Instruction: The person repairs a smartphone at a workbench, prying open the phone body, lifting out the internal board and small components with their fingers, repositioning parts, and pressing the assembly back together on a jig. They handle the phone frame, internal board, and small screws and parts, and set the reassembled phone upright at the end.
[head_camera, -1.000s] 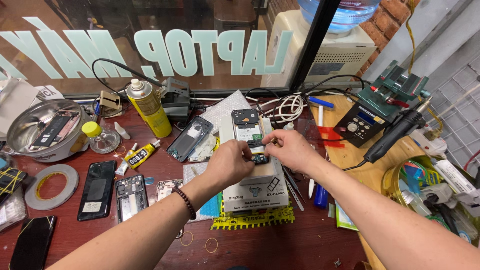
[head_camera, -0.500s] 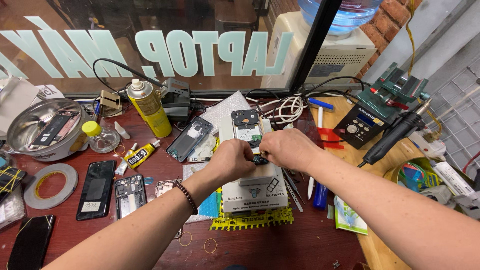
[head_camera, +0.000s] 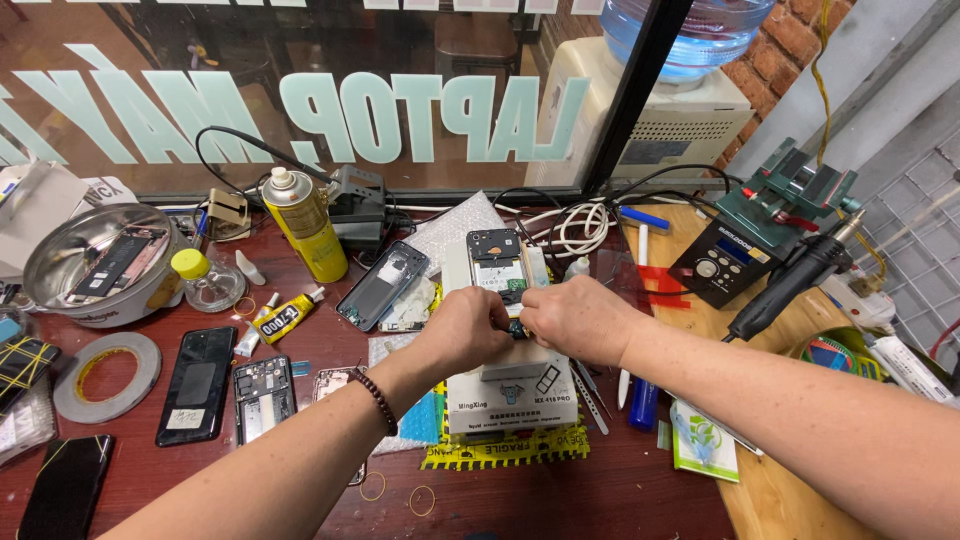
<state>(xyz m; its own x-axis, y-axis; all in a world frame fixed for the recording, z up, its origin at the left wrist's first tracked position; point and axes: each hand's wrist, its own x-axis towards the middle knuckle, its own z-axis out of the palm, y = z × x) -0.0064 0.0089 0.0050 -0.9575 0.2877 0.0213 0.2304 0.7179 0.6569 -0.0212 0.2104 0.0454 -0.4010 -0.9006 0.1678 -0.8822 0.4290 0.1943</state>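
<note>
We found an opened phone (head_camera: 497, 264), back cover off, its dark inner plate and pale label exposed, lying on a white box (head_camera: 510, 385) near the middle of the red-brown bench (head_camera: 620, 500). All places below are given relative to that phone.

The left hand (head_camera: 462, 328) sat at the phone's lower edge, fingers curled inward and pinched on a small part there; we could not tell what the part was. The right hand (head_camera: 570, 318) met it from the other side, fingers pressed together against the same lower edge, knuckles touching the left hand. A dark beaded bracelet (head_camera: 378, 400) circled the left wrist.

Left of the phone lay a glossy empty phone frame (head_camera: 382, 284), then a yellow cylindrical spray can (head_camera: 303, 222) standing upright. Further left sat a shiny round metal bowl (head_camera: 92, 262). Below and left were a flat black phone (head_camera: 197, 385) and a grey tape ring (head_camera: 106, 375). Right of the phone stood a black soldering station (head_camera: 728, 262) on a pale wooden board.

Against the picture half a second earlier, both hands had slipped lower on the phone, uncovering more of its body; the bench items had not shifted.
</note>
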